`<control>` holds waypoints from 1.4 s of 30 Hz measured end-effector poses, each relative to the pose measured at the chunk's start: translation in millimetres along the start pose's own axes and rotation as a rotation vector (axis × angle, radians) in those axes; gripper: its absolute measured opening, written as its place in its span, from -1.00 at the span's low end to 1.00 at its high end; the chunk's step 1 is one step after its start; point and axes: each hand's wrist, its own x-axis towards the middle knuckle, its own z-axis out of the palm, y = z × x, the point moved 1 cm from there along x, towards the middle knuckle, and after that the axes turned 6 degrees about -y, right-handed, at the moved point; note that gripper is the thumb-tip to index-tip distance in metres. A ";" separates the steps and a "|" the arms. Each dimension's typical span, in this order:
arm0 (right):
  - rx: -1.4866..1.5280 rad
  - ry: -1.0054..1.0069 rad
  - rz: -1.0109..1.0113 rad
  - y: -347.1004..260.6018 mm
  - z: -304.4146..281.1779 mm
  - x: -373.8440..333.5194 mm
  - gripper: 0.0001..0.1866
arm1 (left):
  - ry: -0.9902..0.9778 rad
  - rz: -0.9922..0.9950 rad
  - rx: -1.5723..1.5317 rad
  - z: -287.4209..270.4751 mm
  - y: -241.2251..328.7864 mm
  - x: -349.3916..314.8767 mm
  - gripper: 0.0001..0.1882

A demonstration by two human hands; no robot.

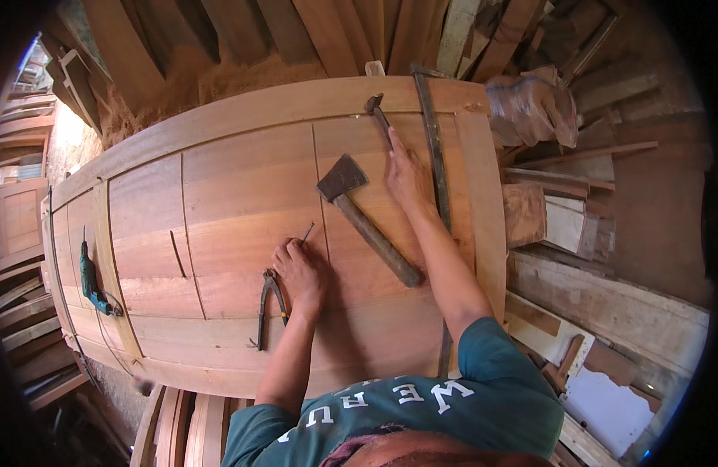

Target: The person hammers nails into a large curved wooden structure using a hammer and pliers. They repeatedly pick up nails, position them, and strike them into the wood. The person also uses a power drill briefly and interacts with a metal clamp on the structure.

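A wooden door panel [242,179] with a raised frame lies flat before me. At its far right, my right hand [408,183] is closed round the handle of a hammer [381,115], whose head is over the far frame rail. My left hand [298,268] rests low over the middle boards, fingers curled on a thin dark metal pin [307,231], perhaps a nail or punch. Close beside that hand lie pincers [263,311] with their handles spread. Between my arms is a hatchet [367,226] with a wooden handle, its blade toward the far side.
A long metal bar clamp [435,156] crosses the panel right of my right hand. A teal power drill [90,279] with a cord lies at the left end. A thin dark strip [177,254] rests on the boards. Stacked timber [600,300] and a plastic-wrapped bundle [533,105] stand around.
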 end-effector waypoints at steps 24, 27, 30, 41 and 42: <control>0.123 -0.098 0.064 -0.3 -10.7 -6.8 -0.37 | 0.032 -0.007 0.004 -3.8 0.1 -2.6 -0.85; 0.041 -0.129 0.107 -1.6 -15.7 9.6 -0.37 | 0.060 0.024 -0.002 -0.5 2.9 5.0 -0.87; 0.101 -0.162 0.126 -1.0 -19.1 0.3 -0.39 | 0.041 0.024 -0.030 -4.7 1.2 3.3 -0.88; 0.579 -0.014 0.251 39.6 -67.4 -25.4 -0.44 | -0.065 0.108 -0.326 57.7 145.7 179.2 -0.84; 0.593 -0.037 0.289 42.9 -69.6 -28.8 -0.44 | -0.058 0.105 -0.334 68.9 152.4 181.4 -0.84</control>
